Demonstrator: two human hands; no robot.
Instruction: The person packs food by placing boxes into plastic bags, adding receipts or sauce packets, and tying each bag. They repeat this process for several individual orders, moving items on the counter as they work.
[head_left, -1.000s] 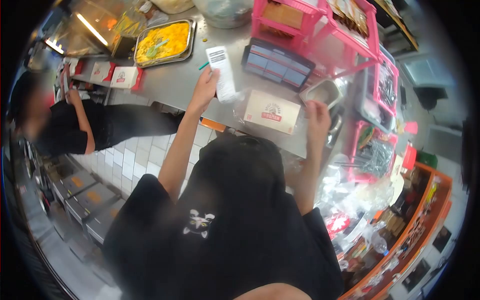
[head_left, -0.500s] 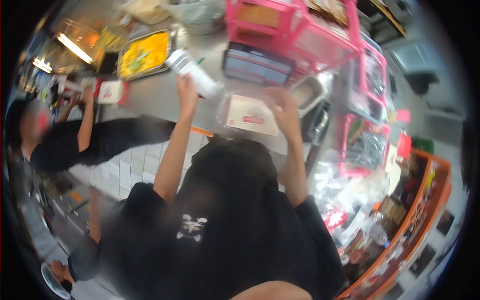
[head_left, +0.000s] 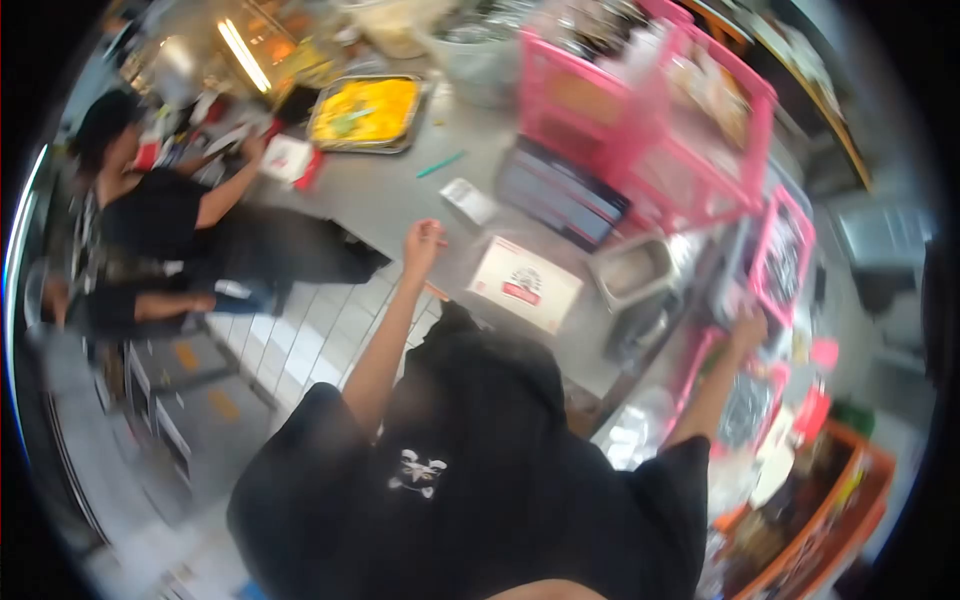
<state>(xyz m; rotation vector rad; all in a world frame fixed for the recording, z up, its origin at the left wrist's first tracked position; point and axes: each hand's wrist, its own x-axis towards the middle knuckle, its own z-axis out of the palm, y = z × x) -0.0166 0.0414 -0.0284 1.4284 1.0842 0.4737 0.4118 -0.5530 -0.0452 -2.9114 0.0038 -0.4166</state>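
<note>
My left hand (head_left: 424,246) is over the steel counter's front edge, its fingers curled in with nothing visible in them. Beyond its fingertips a white printed paper slip (head_left: 468,202) lies on the counter. To the right of that hand sits a closed white carton (head_left: 526,283) with a red and black print. My right hand (head_left: 742,330) reaches far to the right, close to the pink baskets and a bag of dark items (head_left: 746,408). Motion blur hides its fingers, so I cannot make out whether it grips anything.
Behind the carton are a tablet (head_left: 562,190), a metal pan (head_left: 636,268) and pink crates (head_left: 640,120). A tray of yellow food (head_left: 366,112) and a green pen (head_left: 441,164) lie farther left. Two co-workers in dark clothes (head_left: 150,215) stand at left. An orange crate (head_left: 850,490) is at lower right.
My left hand has let go of the white paper slip, which now lies on the counter. My right hand has moved from beside the carton out to the right. The view has turned.
</note>
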